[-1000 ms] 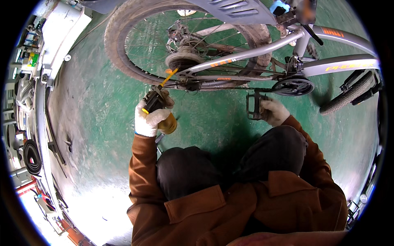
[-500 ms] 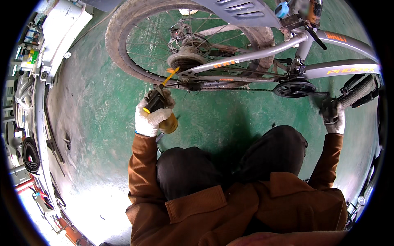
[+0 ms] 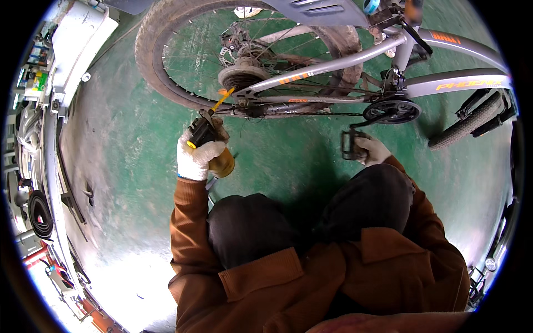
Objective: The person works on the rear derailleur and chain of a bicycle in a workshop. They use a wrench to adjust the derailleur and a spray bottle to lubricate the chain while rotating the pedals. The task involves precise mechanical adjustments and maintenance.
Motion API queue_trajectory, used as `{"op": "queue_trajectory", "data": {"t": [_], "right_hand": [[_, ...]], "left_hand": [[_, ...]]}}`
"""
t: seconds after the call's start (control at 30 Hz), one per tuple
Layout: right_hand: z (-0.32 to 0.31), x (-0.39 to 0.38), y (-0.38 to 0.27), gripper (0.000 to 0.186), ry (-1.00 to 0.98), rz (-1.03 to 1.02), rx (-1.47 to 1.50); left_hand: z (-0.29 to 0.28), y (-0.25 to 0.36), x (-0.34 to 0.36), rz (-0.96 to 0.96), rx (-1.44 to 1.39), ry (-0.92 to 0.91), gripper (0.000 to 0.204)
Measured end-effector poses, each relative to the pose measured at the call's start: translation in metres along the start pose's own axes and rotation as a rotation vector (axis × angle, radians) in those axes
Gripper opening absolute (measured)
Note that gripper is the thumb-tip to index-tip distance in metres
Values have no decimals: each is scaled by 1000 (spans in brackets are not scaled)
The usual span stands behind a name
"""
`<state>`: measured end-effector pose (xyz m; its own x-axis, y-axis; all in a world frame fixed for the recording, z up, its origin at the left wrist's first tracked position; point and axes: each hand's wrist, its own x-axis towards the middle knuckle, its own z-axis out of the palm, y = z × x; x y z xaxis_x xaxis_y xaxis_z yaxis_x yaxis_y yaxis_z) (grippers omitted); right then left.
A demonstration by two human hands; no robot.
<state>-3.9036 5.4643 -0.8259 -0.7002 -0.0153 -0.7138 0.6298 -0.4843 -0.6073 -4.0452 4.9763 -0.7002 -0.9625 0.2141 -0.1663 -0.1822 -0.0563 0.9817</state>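
Note:
In a white glove, my left hand [image 3: 194, 155] is closed round an oil bottle [image 3: 224, 164] with an amber body and black pump head. The bottle's yellow spout [image 3: 224, 100] points up to the rear sprockets [image 3: 245, 79] of a grey bicycle [image 3: 338, 62]; whether it touches them I cannot tell. My right hand [image 3: 370, 150], gloved too, is closed on the black pedal [image 3: 350, 145]. From that pedal the crank runs up to the chainring [image 3: 392, 111]. The chain [image 3: 311, 115] stretches between chainring and sprockets.
The muddy rear wheel [image 3: 150, 55] is at the far left, and the front tyre [image 3: 469, 123] at the right. My knees [image 3: 252, 230] are bent below the bicycle, over a green floor [image 3: 133, 144]. A cluttered shelf [image 3: 33, 127] lines the left edge.
My right hand has brought the pedal round leftward, from beside the front tyre to below the chainring. The left hand keeps the oil bottle at the sprockets. The whole view has shifted slightly.

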Motion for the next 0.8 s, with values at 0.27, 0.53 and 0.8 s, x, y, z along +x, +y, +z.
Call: {"op": "queue_trajectory", "data": {"t": [0.27, 0.53, 0.8], "right_hand": [[-158, -106, -61, 24, 357, -391, -137], [-41, -140, -133, 48, -157, -681, 312], [61, -2, -34, 43, -245, -65, -182]], "left_hand": [[6, 8, -6, 34, -33, 22, 61], [-3, 8, -7, 15, -12, 17, 63], [-7, 5, -1, -7, -72, -46, 57]]}}
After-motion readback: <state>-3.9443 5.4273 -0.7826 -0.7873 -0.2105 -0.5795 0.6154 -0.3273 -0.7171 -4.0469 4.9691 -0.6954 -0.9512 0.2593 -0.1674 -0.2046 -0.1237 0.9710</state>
